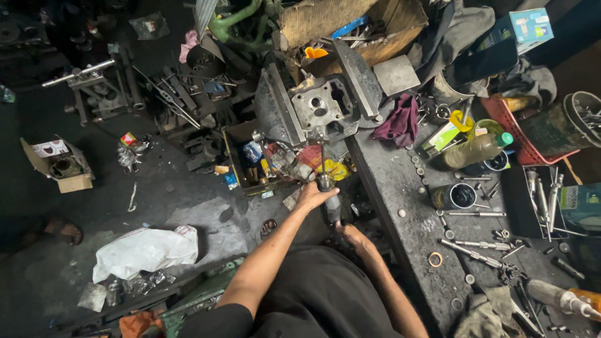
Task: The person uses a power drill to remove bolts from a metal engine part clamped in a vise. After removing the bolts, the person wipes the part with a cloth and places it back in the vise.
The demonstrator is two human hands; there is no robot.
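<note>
Dark shirt and both forearms are filling the bottom middle of the view, so that's what's sitting closest. Left hand (313,195) is wrapping closed around the top of a hand tool (328,199), some kind of driver or brace with a thin shaft going up into the grey metal engine part (320,105) that's being clamped in a big bench vise (278,103). Right hand (352,235) is sitting lower on the same tool, just under the left, but it's mostly in shadow, so I can't tell if it's actually gripping.

Room-wise it's getting tight: the table (400,200) edge is running diagonally right beside the right arm, and it's crowded with a tin can (453,196), a plastic bottle (477,149), a maroon rag (400,120) and loose bits. To the left, the floor (188,206) is opening up more, with a white plastic bag (147,249) and a small cardboard box (59,164) lying well apart from the hands.

Lower end of the tool is disappearing in the dark between the arms, and the table's right side is getting cut off by the frame.
</note>
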